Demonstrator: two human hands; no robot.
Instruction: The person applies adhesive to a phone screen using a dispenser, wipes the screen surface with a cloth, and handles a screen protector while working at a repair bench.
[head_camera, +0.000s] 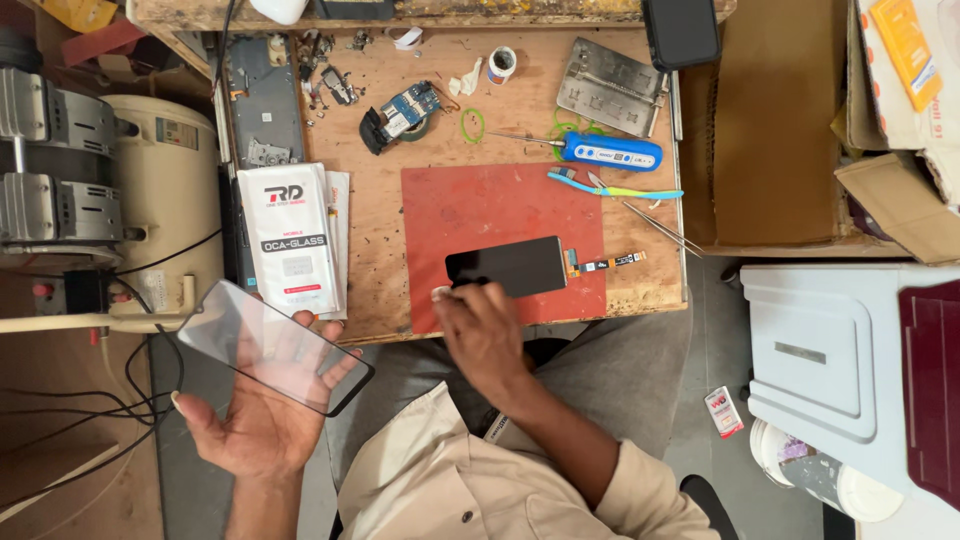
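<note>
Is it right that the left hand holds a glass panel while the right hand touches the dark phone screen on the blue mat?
Not quite: the mat is red, as the head view shows. The left hand holds the glass panel; the right hand touches the dark phone screen.

The person wears a beige buttoned shirt with rolled sleeves and grey trousers.
</note>
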